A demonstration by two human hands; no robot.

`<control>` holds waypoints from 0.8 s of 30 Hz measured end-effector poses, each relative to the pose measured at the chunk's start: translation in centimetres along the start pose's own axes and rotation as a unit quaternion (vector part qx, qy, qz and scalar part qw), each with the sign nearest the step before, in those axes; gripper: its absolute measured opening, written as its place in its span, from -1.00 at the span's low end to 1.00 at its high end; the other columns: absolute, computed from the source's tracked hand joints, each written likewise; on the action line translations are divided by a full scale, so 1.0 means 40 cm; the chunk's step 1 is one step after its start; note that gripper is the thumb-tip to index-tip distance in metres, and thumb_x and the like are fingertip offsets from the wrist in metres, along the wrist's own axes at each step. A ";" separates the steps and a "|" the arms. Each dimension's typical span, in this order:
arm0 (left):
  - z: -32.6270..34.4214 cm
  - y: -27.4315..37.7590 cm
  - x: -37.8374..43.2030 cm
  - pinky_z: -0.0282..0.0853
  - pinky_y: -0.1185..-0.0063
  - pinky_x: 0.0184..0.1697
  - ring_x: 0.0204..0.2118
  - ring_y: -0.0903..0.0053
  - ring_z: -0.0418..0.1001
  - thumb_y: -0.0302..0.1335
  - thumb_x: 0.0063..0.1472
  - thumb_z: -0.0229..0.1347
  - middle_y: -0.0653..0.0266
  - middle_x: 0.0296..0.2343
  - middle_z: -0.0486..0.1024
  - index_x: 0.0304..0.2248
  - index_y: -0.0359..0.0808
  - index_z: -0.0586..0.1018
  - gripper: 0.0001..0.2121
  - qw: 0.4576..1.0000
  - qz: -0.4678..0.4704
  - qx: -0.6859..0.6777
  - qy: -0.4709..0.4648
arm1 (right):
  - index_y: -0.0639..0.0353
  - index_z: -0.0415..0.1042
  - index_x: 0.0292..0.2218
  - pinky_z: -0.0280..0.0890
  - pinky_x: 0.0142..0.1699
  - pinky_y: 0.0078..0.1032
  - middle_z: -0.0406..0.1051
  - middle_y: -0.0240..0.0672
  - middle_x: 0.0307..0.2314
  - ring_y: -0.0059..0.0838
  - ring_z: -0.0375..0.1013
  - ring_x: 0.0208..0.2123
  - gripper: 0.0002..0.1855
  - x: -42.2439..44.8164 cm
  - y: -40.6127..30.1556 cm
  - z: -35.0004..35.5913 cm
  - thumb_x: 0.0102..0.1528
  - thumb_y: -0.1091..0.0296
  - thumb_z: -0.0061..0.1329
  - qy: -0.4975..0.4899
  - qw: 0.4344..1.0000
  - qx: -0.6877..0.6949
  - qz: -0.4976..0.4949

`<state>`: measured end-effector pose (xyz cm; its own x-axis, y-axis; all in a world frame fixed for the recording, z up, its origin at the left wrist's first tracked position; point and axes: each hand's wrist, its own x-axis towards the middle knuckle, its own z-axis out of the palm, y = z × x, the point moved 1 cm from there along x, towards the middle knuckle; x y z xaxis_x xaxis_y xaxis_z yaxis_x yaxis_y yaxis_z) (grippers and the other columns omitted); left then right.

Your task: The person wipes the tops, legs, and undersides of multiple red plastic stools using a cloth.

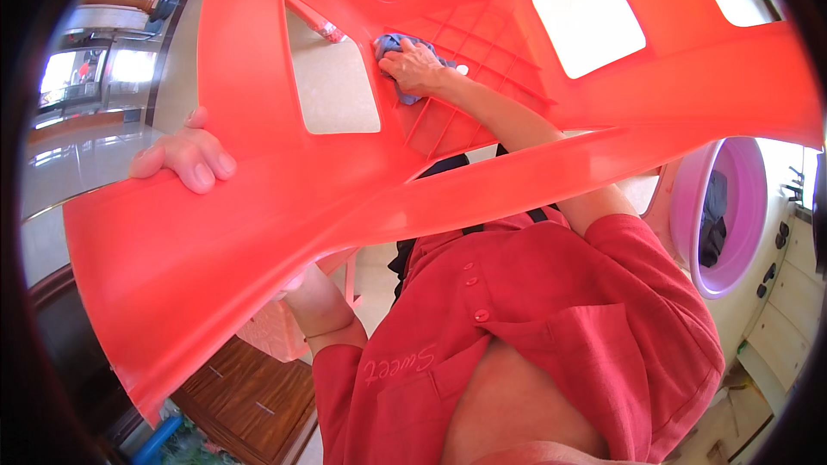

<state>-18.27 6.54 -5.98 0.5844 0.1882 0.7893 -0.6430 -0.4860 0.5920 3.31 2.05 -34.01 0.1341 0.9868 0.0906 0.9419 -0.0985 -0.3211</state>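
Note:
Before me is a red plastic stool (245,206), tipped so that its hollow inside faces the camera, with cut-out openings in its sides. My left hand (187,158) grips the edge of one wide leg, fingers curled over it; the rest of that hand is hidden behind the plastic. Inside the stool, my right hand (413,68) presses a crumpled blue-grey cloth (408,98) onto the ribbed underside of the seat (481,55), near a corner. My right forearm passes behind the stool's near rim. Beside the cloth shows a small white spot (462,70).
On the right stands a purple plastic tub (736,219) with dark cloth (714,219) inside. A brown wooden cabinet (249,394) lies at lower left, close to a pink piece of furniture (278,329). A blue object (155,439) and green foliage (194,445) are at the bottom left.

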 end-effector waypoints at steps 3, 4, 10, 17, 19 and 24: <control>0.055 0.007 -0.001 0.13 0.29 0.14 -0.32 0.55 0.32 -0.01 -0.25 0.31 0.38 -0.37 0.28 -0.02 -0.32 0.28 -0.16 0.996 0.006 0.027 0.082 | 0.04 0.43 -0.25 0.30 -0.17 -0.25 0.43 -0.33 -0.26 -0.20 0.35 -0.15 -0.79 -0.016 -0.019 -0.021 0.04 0.36 -0.14 -0.019 0.999 0.033 0.019; 0.065 0.007 -0.001 0.13 0.29 0.14 -0.32 0.56 0.32 -0.01 -0.25 0.31 0.38 -0.38 0.28 -0.02 -0.32 0.28 -0.16 0.995 0.012 0.034 0.095 | 0.04 0.43 -0.26 0.31 -0.17 -0.26 0.44 -0.31 -0.26 -0.20 0.35 -0.13 -0.79 -0.028 -0.021 -0.029 0.01 0.34 -0.10 -0.030 0.997 0.070 0.034; 0.022 0.007 -0.007 0.12 0.29 0.14 -0.30 0.55 0.32 0.01 -0.24 0.29 0.38 -0.37 0.28 -0.02 -0.32 0.27 -0.16 0.999 0.005 0.036 0.035 | -0.06 0.46 -0.27 0.34 -0.24 -0.28 0.45 -0.27 -0.32 -0.18 0.39 -0.25 -0.72 -0.063 0.019 -0.091 -0.06 0.47 -0.09 0.052 0.983 0.129 0.120; -0.027 0.000 -0.036 0.06 0.28 0.17 -0.28 0.56 0.30 0.02 -0.23 0.29 0.38 -0.36 0.28 0.03 -0.29 0.25 -0.13 1.000 0.011 -0.001 -0.007 | 0.05 0.30 -0.07 0.14 -0.06 -0.15 0.36 -0.16 -0.18 -0.15 0.32 -0.10 -0.55 -0.059 0.142 -0.060 -0.01 0.20 0.02 0.268 0.911 -0.100 0.296; -0.019 0.004 -0.034 0.06 0.28 0.17 -0.29 0.56 0.31 0.01 -0.23 0.29 0.38 -0.36 0.28 0.03 -0.30 0.25 -0.13 1.000 0.006 -0.003 -0.007 | 0.09 0.27 -0.05 0.12 -0.05 -0.17 0.36 -0.15 -0.16 -0.16 0.31 -0.08 -0.53 -0.059 0.169 -0.041 0.00 0.18 -0.02 0.239 0.915 -0.104 0.309; 0.021 0.007 -0.010 0.10 0.28 0.16 -0.30 0.55 0.31 -0.02 -0.22 0.30 0.38 -0.36 0.28 0.01 -0.30 0.27 -0.16 0.999 0.003 0.019 0.030 | 0.11 0.31 -0.13 0.19 -0.10 -0.19 0.41 -0.13 -0.27 -0.15 0.34 -0.13 -0.67 -0.055 0.199 -0.038 0.04 0.28 -0.14 0.154 0.944 -0.070 0.282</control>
<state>-18.28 5.61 -6.27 0.5491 0.2355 0.8019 -0.6264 -0.5193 0.5814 10.97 -1.10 -35.34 0.6894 0.6903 0.2198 0.7226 -0.6342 -0.2750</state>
